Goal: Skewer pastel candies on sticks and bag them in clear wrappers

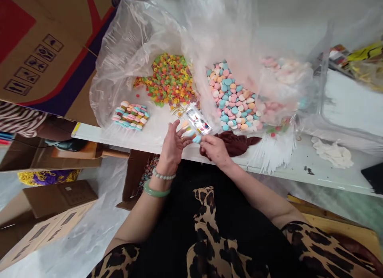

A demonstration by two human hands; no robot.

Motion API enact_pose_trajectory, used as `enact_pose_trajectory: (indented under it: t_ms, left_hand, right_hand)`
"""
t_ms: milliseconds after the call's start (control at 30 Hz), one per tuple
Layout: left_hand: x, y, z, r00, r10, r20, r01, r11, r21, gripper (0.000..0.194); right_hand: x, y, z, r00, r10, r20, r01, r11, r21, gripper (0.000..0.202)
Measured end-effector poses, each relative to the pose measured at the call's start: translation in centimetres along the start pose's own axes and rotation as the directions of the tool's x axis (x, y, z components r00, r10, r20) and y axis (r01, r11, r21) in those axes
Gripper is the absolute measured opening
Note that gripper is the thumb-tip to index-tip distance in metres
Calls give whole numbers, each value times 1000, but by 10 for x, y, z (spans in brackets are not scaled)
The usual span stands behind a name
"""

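Running between hands — candy row (191,133); left hand (173,144) loosely spread against it — right hand (214,149) pinching blue end.

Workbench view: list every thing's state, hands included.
Right hand, pinching a blue candy
Left hand, fingers spread
Candy rows, side by side
Ring candies, heaped loose
Pastel candies, heaped loose
Brown fabric, crumpled
White sticks, fanned out
White cloth, crumpled

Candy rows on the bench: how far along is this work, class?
Seemingly done: the stacked candy rows. In hand: a shorter row, pinched by the right hand at the left hand. Apparently left: loose pastel candies, ring candies and white sticks.
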State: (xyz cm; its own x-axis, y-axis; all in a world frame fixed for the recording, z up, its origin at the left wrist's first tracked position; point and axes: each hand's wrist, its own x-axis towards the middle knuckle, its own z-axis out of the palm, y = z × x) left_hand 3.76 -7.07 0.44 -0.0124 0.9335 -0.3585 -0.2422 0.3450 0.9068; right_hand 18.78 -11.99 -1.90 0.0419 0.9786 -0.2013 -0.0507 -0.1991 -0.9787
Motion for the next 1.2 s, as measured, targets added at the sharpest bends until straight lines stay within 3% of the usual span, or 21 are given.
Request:
enact_pose_trajectory:
  t_ms: [67, 100, 167, 233, 267, 367, 500, 567, 633, 700, 767, 833, 900, 1000, 1067, 1200]
  left_hand:
    - [-15, -17, 13, 975, 219, 38, -220, 923, 316, 45]
    - [-22, -27, 20, 941, 308, 136, -335, 811, 480, 39]
    - [-29, -48, 31, 848, 304, 434, -529, 539, 655, 29]
    - [-27, -65, 40, 798, 267, 541, -603, 330, 727, 20]
    - [-23, -70, 44, 787, 248, 564, -616, 275, 738, 15]
    - [-11, -75, 50, 769, 209, 604, -639, 230, 734, 11]
    - [-9, -76, 47, 719, 214, 661, -695, 195, 692, 22]
    - [-12, -78, 39, 692, 234, 683, -721, 245, 648, 27]
    - [-17, -77, 28, 702, 258, 664, -703, 403, 586, 28]
    - [-21, -70, 16, 768, 252, 588, -593, 626, 506, 26]
    - [-25, -56, 10, 868, 190, 458, -393, 828, 400, 27]
    - [-27, -38, 11, 946, 101, 308, -182, 952, 247, 43]
    - [-25, -21, 20, 968, 48, 246, -65, 996, 64, 57]
    - [-17, -7, 32, 977, 14, 215, 1, 997, -71, 43]
    - [-11, -7, 32, 972, -45, 231, 72, 991, -113, 36]
    - [-2, -20, 20, 939, -172, 297, 232, 956, -180, 31]
  right_hand:
    - [-12, -1, -26, 993, 40, -111, -30, 996, 86, 14]
    - [-17, 0, -37, 988, 44, -148, -28, 993, 113, 14]
    - [-25, 3, -55, 980, 65, -189, -36, 987, 155, 13]
    - [-30, 7, -64, 974, 97, -203, -57, 979, 194, 12]
    - [-32, 8, -66, 973, 106, -204, -61, 975, 215, 13]
    - [-33, 10, -64, 977, 100, -189, -46, 962, 269, 15]
    - [-25, 15, -57, 976, 143, -163, -96, 959, 267, 17]
    - [-20, 21, -56, 967, 163, -197, -116, 967, 228, 17]
    - [-18, 26, -55, 959, 168, -227, -125, 973, 192, 17]
    - [-19, 29, -54, 960, 161, -228, -126, 979, 159, 17]
    - [-23, 28, -52, 967, 106, -232, -89, 993, 84, 16]
    - [-28, 23, -48, 975, -18, -223, 2, 998, -70, 14]
    - [-32, 17, -42, 968, -162, -193, 111, 962, -250, 14]
    - [-36, 10, -34, 949, -278, -146, 204, 899, -387, 14]
    - [-36, 9, -29, 956, -256, -144, 194, 918, -346, 14]
    - [-27, 15, -23, 984, -70, -161, 62, 997, -55, 14]
